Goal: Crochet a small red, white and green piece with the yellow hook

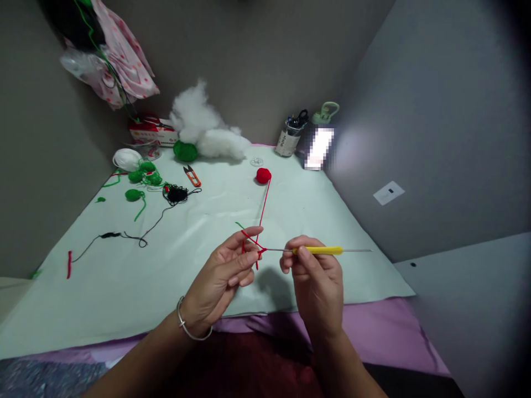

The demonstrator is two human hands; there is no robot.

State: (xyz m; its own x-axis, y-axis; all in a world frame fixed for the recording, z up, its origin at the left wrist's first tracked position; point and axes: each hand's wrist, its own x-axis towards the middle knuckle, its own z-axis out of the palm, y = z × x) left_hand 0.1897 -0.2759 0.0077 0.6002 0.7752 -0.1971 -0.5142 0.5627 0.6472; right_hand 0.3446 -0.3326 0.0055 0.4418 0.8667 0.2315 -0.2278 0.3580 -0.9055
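Above the front of the table my left hand point(226, 268) pinches a small piece of red yarn point(260, 252) between thumb and fingers. The yarn also runs over its raised index finger. My right hand point(317, 282) grips the yellow handle of a crochet hook point(323, 250). The hook's thin metal shaft points left, and its tip meets the red loops at my left fingertips. From there a taut strand leads back to a red yarn ball point(263, 176) on the table. A short green strand point(239, 225) shows behind my left index finger.
Orange thread snips point(192, 176), a tangle of black yarn point(176, 193) and green yarn pieces point(133, 194) lie at the left. White stuffing point(207, 124) is heaped at the back. A pen holder point(288, 141) and a lit screen point(319, 148) stand at the back right, by the wall.
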